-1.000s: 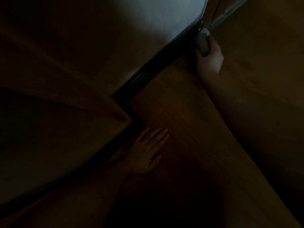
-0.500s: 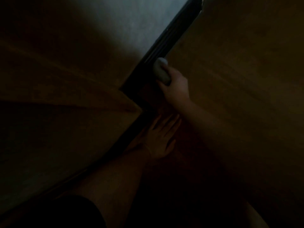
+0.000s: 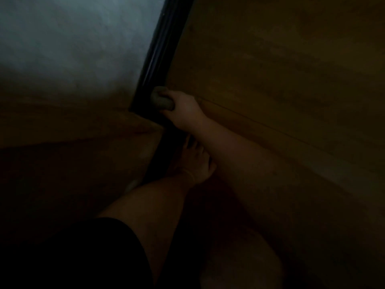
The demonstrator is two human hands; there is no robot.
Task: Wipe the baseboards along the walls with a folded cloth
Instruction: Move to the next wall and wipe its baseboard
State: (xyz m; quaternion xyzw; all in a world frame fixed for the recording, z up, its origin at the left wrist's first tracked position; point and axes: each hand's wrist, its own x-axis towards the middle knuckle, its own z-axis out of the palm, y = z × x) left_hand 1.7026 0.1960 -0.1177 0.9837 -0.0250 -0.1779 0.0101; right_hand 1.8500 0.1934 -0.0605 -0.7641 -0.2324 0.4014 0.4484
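Grey folded cloth (image 3: 161, 100) clenched in right hand (image 3: 183, 110) fingers and pressed against dark baseboard (image 3: 160, 59) just beyond the fingertips, likely to scrub its face; left hand (image 3: 192, 161) lies flat, fingers released, on wooden floor (image 3: 270, 69) as a brace

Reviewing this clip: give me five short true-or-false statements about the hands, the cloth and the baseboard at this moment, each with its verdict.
1. The right hand grips the folded cloth. True.
2. The cloth is pressed against the dark baseboard. True.
3. The left hand holds a second cloth. False: it lies flat on the floor, fingers straight, holding nothing.
4. The baseboard is white. False: it is dark, below a pale wall.
5. The right forearm crosses over the left hand's fingers. True.
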